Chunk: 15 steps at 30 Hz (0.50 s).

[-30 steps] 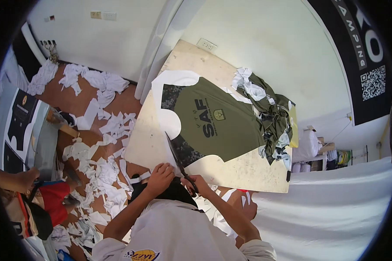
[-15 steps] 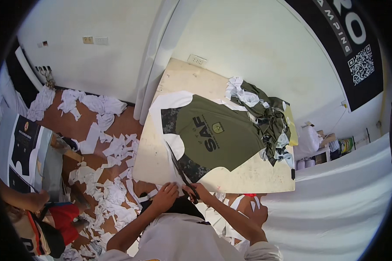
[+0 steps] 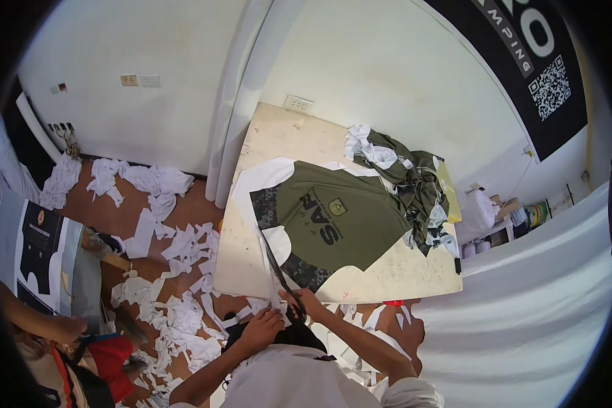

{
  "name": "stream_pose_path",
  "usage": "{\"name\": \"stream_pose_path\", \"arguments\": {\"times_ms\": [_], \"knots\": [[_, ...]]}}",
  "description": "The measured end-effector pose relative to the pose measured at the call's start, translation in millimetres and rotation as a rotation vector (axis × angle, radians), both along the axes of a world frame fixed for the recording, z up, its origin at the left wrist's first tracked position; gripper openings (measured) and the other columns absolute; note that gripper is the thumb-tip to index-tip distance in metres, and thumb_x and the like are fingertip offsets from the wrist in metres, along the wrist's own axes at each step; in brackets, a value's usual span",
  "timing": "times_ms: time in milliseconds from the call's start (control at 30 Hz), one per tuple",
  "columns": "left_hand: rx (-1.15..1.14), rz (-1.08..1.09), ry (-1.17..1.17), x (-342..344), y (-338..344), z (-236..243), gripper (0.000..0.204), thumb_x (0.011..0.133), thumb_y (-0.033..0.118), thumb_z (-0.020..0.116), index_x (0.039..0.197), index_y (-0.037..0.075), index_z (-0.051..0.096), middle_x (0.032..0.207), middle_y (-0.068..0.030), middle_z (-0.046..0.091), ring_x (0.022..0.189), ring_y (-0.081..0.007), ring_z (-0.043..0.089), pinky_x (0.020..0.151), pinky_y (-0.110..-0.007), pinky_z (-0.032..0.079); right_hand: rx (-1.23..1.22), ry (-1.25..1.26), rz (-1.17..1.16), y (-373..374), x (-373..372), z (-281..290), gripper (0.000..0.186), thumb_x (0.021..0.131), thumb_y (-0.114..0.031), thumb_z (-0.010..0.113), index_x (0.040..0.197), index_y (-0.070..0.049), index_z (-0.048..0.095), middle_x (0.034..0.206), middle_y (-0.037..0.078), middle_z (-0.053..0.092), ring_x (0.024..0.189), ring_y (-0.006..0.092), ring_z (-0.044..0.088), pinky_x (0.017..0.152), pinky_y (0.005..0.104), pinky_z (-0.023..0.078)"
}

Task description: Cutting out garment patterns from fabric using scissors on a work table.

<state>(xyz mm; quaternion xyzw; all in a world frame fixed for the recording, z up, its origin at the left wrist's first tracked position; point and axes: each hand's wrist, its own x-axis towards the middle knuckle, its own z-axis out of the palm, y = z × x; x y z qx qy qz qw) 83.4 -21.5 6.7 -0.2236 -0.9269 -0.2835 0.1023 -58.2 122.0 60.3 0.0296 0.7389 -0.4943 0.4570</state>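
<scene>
An olive-green printed fabric panel (image 3: 347,211) lies on the pale table, edged with dark camouflage patches and white margins. My right hand (image 3: 307,304) grips black scissors (image 3: 277,266) at the table's front edge. Their long blades point away from me, along the panel's left side beside the white margin. A narrow white fabric strip (image 3: 268,275) runs beside the blades down to my left hand (image 3: 264,330), whose fingers are closed on its near end. My left hand is just off the table edge, below and left of the scissor handles.
Crumpled green and white fabric (image 3: 418,194) is heaped at the table's (image 3: 279,129) right side. White scraps (image 3: 177,319) litter the floor at left. A person's arm (image 3: 44,316) is by another table at lower left. White cloth (image 3: 523,306) hangs at right.
My left hand has drawn back toward my body, off the table edge, with the white strip. The scissors stay by the panel's left side. The view has shifted slightly.
</scene>
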Motion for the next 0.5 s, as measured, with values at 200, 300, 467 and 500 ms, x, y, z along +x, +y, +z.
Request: {"name": "stream_pose_path", "arguments": {"times_ms": [200, 300, 467, 500], "knots": [[0.043, -0.020, -0.003, 5, -5, 3, 0.018, 0.083, 0.017, 0.061, 0.098, 0.007, 0.062, 0.109, -0.0098, 0.061, 0.116, -0.0276, 0.055, 0.105, -0.044, 0.039, -0.022, 0.055, -0.012, -9, 12, -11, 0.058, 0.081, -0.059, 0.073, 0.070, -0.003, 0.061, 0.059, 0.003, 0.057, 0.044, 0.0103, 0.053, 0.045, 0.0253, 0.044], [0.067, -0.038, 0.006, 8, -7, 1, 0.017, 0.083, 0.017, 0.061, 0.097, 0.007, 0.062, 0.107, -0.0095, 0.061, 0.114, -0.0274, 0.056, 0.104, -0.044, 0.040, -0.009, 0.015, -0.069, -19, 6, -11, 0.062, 0.078, -0.063, 0.074, 0.065, -0.004, 0.059, 0.055, 0.002, 0.054, 0.045, 0.0117, 0.055, 0.047, 0.0263, 0.046], [0.056, -0.072, 0.010, 16, -9, -6, 0.017, 0.082, 0.017, 0.061, 0.097, 0.008, 0.062, 0.107, -0.0095, 0.061, 0.112, -0.0270, 0.056, 0.103, -0.044, 0.040, 0.088, 0.106, -0.025, -35, 3, -9, 0.064, 0.079, -0.065, 0.071, 0.069, -0.004, 0.060, 0.057, 0.003, 0.055, 0.044, 0.0121, 0.055, 0.046, 0.0261, 0.045], [0.063, -0.062, 0.013, 17, -9, -7, 0.018, 0.081, 0.017, 0.061, 0.096, 0.008, 0.062, 0.106, -0.0095, 0.061, 0.112, -0.0269, 0.057, 0.102, -0.043, 0.039, 0.072, 0.098, -0.039, -37, 5, -8, 0.064, 0.079, -0.066, 0.071, 0.069, -0.004, 0.060, 0.057, 0.002, 0.054, 0.044, 0.0121, 0.055, 0.046, 0.0261, 0.045]]}}
